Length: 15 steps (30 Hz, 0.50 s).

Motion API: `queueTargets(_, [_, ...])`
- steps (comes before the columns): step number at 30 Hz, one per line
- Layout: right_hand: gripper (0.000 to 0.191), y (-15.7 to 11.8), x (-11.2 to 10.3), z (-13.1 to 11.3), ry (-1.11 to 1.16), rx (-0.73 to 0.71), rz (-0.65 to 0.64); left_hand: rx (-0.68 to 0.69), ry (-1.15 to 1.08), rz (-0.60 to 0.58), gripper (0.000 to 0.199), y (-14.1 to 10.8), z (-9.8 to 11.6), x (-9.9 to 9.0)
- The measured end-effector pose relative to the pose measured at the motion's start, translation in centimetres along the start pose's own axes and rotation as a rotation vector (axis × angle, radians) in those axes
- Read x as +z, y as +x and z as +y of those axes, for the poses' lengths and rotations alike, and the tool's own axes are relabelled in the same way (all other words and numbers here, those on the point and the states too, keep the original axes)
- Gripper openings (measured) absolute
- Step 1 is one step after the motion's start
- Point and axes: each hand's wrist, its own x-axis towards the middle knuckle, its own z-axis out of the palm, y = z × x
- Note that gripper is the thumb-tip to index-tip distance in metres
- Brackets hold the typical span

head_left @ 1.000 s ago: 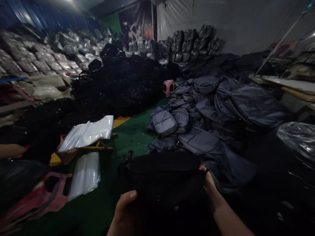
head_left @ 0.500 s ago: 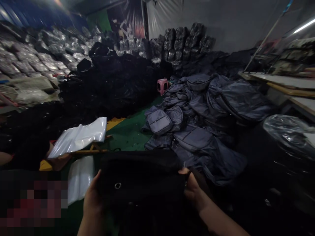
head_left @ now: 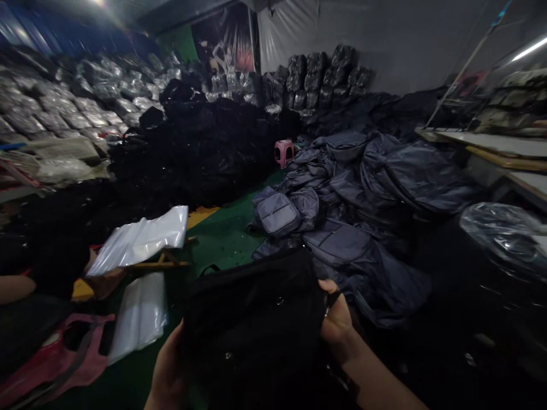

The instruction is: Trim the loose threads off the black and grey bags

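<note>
A black bag (head_left: 252, 319) with small metal rings on its face is held up between my two hands. My left hand (head_left: 168, 364) grips its left edge, with the fingers hidden behind the cloth. At the upper right side, my right hand (head_left: 337, 319) is closed on the bag, thumb in front, beside a dark strap and a bit of metal hardware. The lower part of the bag merges into the dark below. Beyond it lies a heap of dark grey bags (head_left: 337, 239).
Clear plastic sheets lie on a low wooden stand (head_left: 162, 261) and on the green floor (head_left: 226, 233) at left. Another person's arm (head_left: 17, 287) shows there, near a pink stool (head_left: 81, 353). Black bags (head_left: 213, 148) are piled behind; wrapped packs (head_left: 314, 80) stand at the back.
The black bag has turned and tilted, its right side now higher, and a second ring shows on its face. Both hands still hold it. The view has shifted slightly.
</note>
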Motion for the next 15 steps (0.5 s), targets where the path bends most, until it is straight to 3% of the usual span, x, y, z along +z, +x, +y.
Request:
queueTargets(3, [0.030,0.3,0.0,-0.7,0.077,0.003,-0.011,-0.073,-0.079,-0.068,0.040,-0.2,-0.5,-0.5])
queueTargets(9, [0.028,0.7,-0.6,-1.3,-0.037,-0.010,0.097,-0.029,-0.215,-0.072,0.027,1.0,-0.3,-0.7])
queueTargets(13, [0.022,0.8,-1.1,-1.5,-0.065,-0.055,0.144,-0.026,-0.106,-0.137,0.021,0.9,-0.4,0.2])
queueTargets(15, [0.018,0.9,-1.3,-1.7,-0.048,-0.078,0.153,0.007,-0.001,-0.094,0.018,0.4,-0.5,0.7])
